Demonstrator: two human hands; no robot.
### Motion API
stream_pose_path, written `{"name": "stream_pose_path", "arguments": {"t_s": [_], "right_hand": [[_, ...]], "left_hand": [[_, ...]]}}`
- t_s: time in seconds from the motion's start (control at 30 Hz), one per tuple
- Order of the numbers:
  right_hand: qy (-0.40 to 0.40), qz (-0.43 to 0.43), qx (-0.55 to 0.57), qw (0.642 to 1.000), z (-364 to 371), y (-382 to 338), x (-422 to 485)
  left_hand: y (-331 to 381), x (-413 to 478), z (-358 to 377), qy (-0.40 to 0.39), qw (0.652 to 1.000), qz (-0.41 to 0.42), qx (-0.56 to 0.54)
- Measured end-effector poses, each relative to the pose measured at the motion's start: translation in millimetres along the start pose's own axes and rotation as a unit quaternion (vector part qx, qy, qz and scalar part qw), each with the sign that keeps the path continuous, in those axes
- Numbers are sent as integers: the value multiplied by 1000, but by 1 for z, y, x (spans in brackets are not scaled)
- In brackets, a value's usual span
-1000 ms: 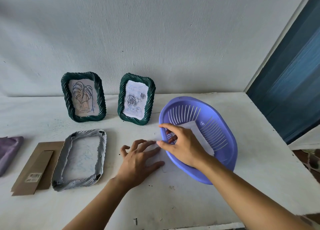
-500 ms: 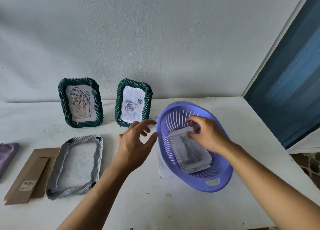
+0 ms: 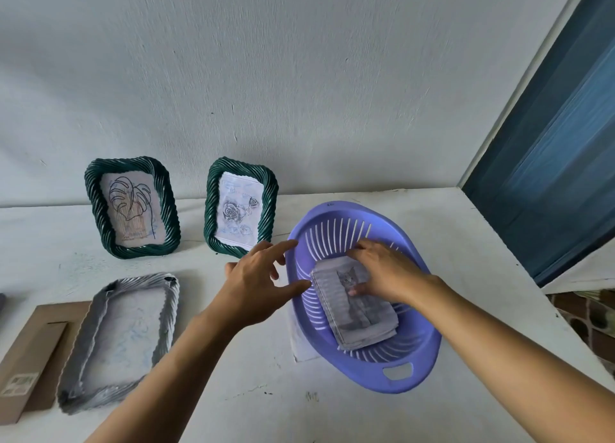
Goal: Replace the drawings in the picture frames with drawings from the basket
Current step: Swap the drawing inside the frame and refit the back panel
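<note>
Hands were apart, one on each side of the basket's left rim. The right hand (image 3: 382, 272) lay inside the purple basket (image 3: 366, 375) on the stack of drawings (image 3: 362, 322). Its fingers were hooked over the stack's far edge and its thumb pressed on the top sheet, which showed a grey cat, so it gripped that end of the stack. The left hand (image 3: 259, 282) hovered just outside the basket, fingers spread and nearly straight, holding nothing. Its forefinger and thumb reached the rim, though whether they touched it could not be told. Below the left thumb a white sheet (image 3: 299, 346) stuck out from under the basket, flat on the bench (image 3: 466, 259).

Beyond the left hand two green frames stood upright. The rose frame (image 3: 211, 209) was the nearer, just past the fingertips, and held a drawing of roses. The leaf frame (image 3: 100, 206), farther out to that hand's left, held a line drawing of a leaf.

Left of the left forearm a grey frame (image 3: 163, 326) lay flat with a pale sheet marked in faint blue in its opening. A brown cardboard backing (image 3: 30, 352) lay right against its outer side.

The bench was white and scuffed. A rough whitish wall (image 3: 299, 76) rose behind the frames, and a blue panel (image 3: 549, 143) stood off to the right of the right hand, past the bench's end.
</note>
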State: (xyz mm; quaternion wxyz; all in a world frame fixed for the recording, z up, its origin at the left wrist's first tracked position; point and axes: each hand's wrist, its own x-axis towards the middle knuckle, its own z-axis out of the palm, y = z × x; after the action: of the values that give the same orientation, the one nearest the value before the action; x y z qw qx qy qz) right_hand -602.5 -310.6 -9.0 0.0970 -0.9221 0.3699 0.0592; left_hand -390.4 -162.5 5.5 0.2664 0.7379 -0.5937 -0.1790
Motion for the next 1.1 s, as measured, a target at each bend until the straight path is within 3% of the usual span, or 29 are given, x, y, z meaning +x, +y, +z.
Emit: {"name": "stream_pose_path", "arguments": {"t_s": [0.27, 0.77, 0.93, 1.1], "right_hand": [[49, -5, 30, 998, -1, -1, -1], [183, -19, 41, 982, 10, 6, 7], [220, -20, 129, 967, -1, 3, -3], [210, 28, 333, 919, -11, -5, -18]], "left_hand": [[-8, 1, 2, -3, 998, -15, -61], [-3, 1, -1, -13, 998, -20, -58], [-1, 1, -3, -17, 998, -24, -50], [3, -2, -2, -8, 998, -26, -49]]}}
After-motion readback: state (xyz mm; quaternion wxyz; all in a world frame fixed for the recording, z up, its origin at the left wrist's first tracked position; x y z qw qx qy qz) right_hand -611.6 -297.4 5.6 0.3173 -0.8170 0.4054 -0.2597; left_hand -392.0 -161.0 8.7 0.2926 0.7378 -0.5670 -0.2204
